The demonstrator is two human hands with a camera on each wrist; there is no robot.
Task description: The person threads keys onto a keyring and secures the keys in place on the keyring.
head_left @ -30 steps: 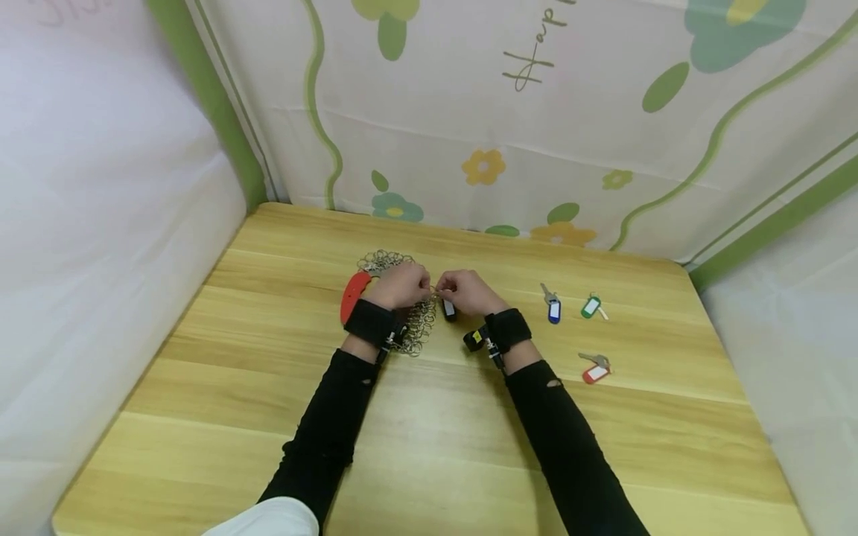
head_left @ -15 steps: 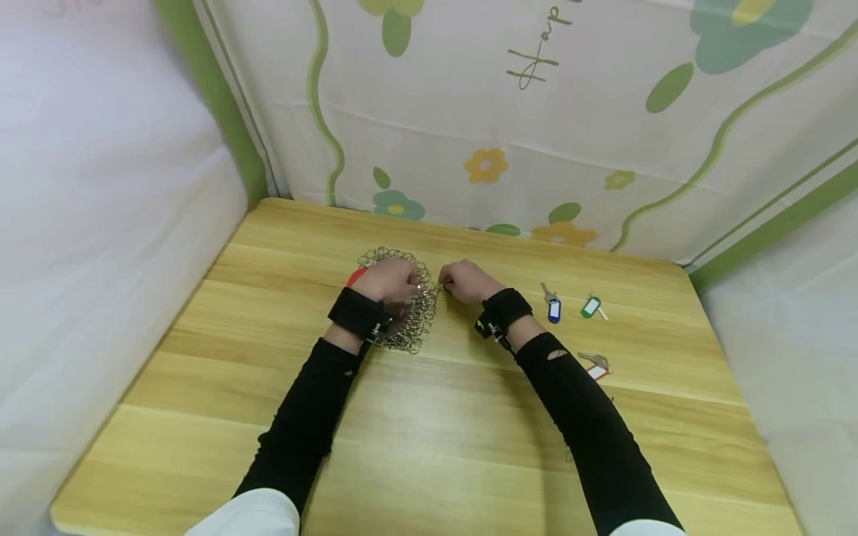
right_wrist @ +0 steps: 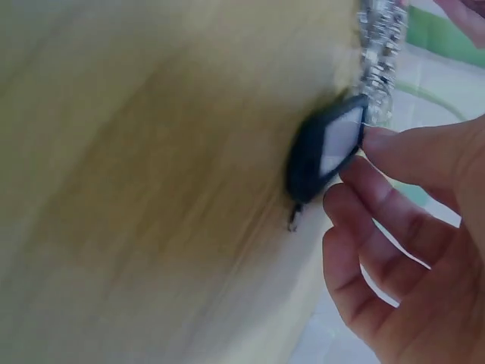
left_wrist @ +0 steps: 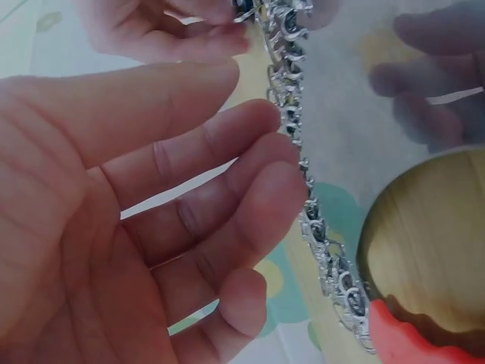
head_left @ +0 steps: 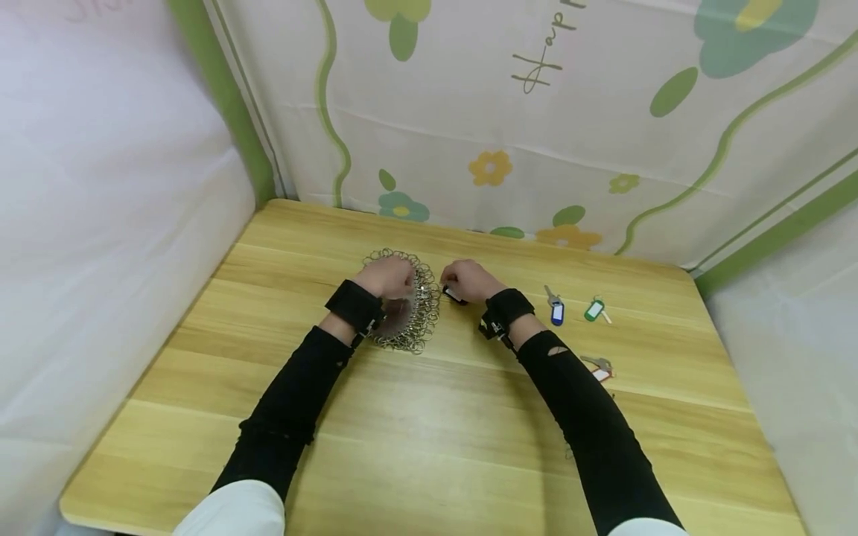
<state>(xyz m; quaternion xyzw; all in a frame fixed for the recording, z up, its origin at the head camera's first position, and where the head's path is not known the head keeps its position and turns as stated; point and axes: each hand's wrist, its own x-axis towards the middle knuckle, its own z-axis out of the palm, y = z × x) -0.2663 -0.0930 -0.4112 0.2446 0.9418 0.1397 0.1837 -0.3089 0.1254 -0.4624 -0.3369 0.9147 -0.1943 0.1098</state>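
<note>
A shiny metal disc (head_left: 401, 316) lies on the table with many small metal rings (head_left: 429, 305) around its edge. In the left wrist view it has a round hole with a red wavy-edged grip (left_wrist: 417, 341). My left hand (head_left: 387, 275) hovers over the disc, its fingers loosely bent with nothing between them. Just right of the rings, my right hand (head_left: 472, 281) pinches a black key tag (right_wrist: 345, 140) with a white label. A small metal piece sticks out from the tag's lower end. Whether the tag is attached to the rings, I cannot tell.
To the right lie a key with a blue tag (head_left: 557, 313), a green tag (head_left: 593, 310) with a small pale piece, and a key with a red tag (head_left: 602, 376), partly behind my right sleeve. A patterned white curtain (head_left: 429, 126) stands behind the table.
My hands have parted from where their fingertips nearly met at the rings; the left has drawn back leftward over the disc and covers the red grip. The black tag has turned below my right fingers.
</note>
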